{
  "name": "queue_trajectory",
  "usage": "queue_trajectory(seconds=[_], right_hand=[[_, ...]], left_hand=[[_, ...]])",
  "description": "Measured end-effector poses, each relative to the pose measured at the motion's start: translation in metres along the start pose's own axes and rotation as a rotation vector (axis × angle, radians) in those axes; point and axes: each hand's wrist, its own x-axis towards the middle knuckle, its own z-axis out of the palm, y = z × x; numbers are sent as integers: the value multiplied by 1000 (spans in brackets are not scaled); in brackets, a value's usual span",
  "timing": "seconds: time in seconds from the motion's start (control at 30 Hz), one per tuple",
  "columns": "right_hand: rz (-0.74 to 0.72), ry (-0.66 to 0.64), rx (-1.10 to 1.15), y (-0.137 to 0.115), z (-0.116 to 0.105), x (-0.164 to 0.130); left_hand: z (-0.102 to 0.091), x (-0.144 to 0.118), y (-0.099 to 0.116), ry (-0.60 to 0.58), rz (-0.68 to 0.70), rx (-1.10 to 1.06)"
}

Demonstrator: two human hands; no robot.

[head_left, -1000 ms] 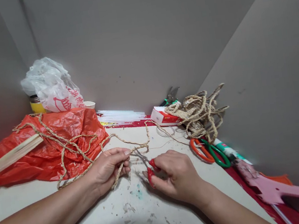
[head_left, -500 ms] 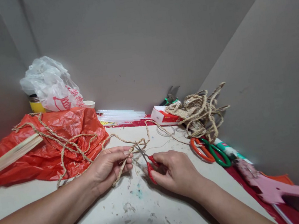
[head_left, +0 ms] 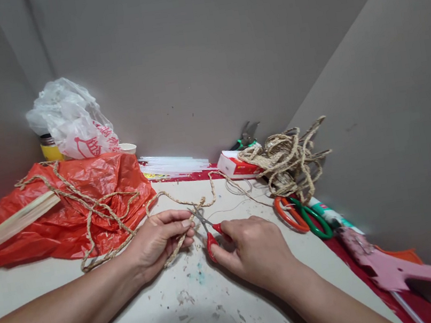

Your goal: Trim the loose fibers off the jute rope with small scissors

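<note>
My left hand [head_left: 170, 236] pinches a braided straw rope [head_left: 177, 251] between thumb and fingers, with a short tail hanging below them. In my right hand [head_left: 249, 240] is a pair of small red-handled scissors [head_left: 209, 238], thumb and fingers in the loops. Their blades are parted and lie right at the rope by my left fingertips; whether they touch it I cannot tell. More braided rope [head_left: 163, 193] winds over the table behind my hands and back across the red plastic bag [head_left: 107, 169] on the left.
A heap of rope [head_left: 288, 158] lies at the back right beside a red-and-white box [head_left: 236, 164] and orange and green handles [head_left: 308, 217]. A pink glue gun [head_left: 394, 270] is at the right edge. Wooden strips [head_left: 14, 224] rest on the bag. White sticks [head_left: 175, 163] lie at the back.
The scissors' blades have opened wider, their lower handle swinging slightly left. My left hand still pinches the rope in nearly the same place.
</note>
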Motion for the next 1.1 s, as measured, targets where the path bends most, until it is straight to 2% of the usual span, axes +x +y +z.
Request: queue_trajectory(seconds=[0.57, 0.8, 1.1], right_hand=[[-55, 17, 84, 2, 4, -1], [-33, 87, 135, 6, 6, 0], [32, -72, 93, 4, 3, 3]], left_hand=[[-5, 2, 1, -48, -22, -8], [-2, 1, 5, -54, 19, -23], [-5, -1, 6, -84, -9, -54]])
